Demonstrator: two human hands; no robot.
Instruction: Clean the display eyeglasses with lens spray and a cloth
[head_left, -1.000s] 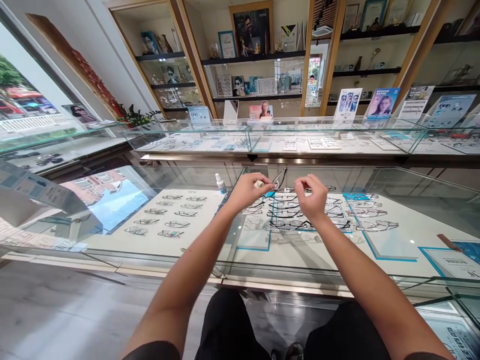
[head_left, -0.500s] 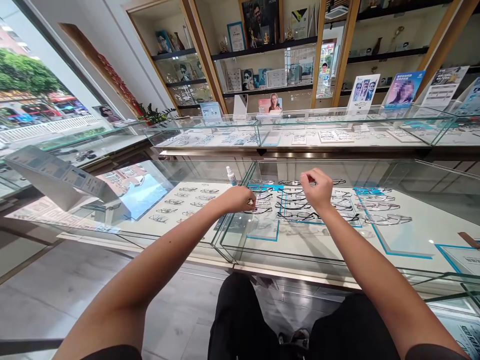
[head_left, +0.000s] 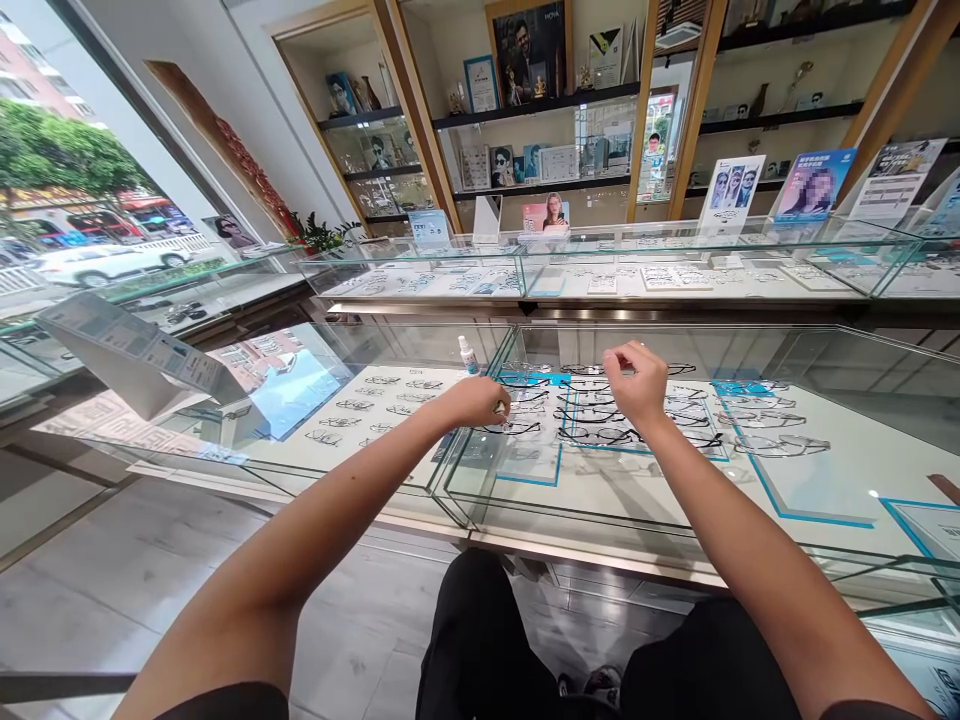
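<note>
My left hand (head_left: 474,402) is closed in a fist low over the glass display case (head_left: 480,520), beside the left end of the rows of spectacle frames (head_left: 592,412). Something small and pale shows at its fingertips; I cannot make out what. My right hand (head_left: 637,380) hovers over the same rows with its fingers curled into a pinch, and what they hold, if anything, is hidden. A small white spray bottle (head_left: 467,354) with a blue label stands just beyond my left hand.
More spectacle frames (head_left: 375,405) lie in the case section to the left. A slanted sign stand (head_left: 135,350) sits on the left counter. A second glass counter (head_left: 600,270) with upright cards runs behind, and wall shelves stand beyond. My knees are under the case's front edge.
My left hand, raised a second ago with a thin spectacle frame at its fingers, has dropped low and left; no frame shows in it now. The right hand has barely moved.
</note>
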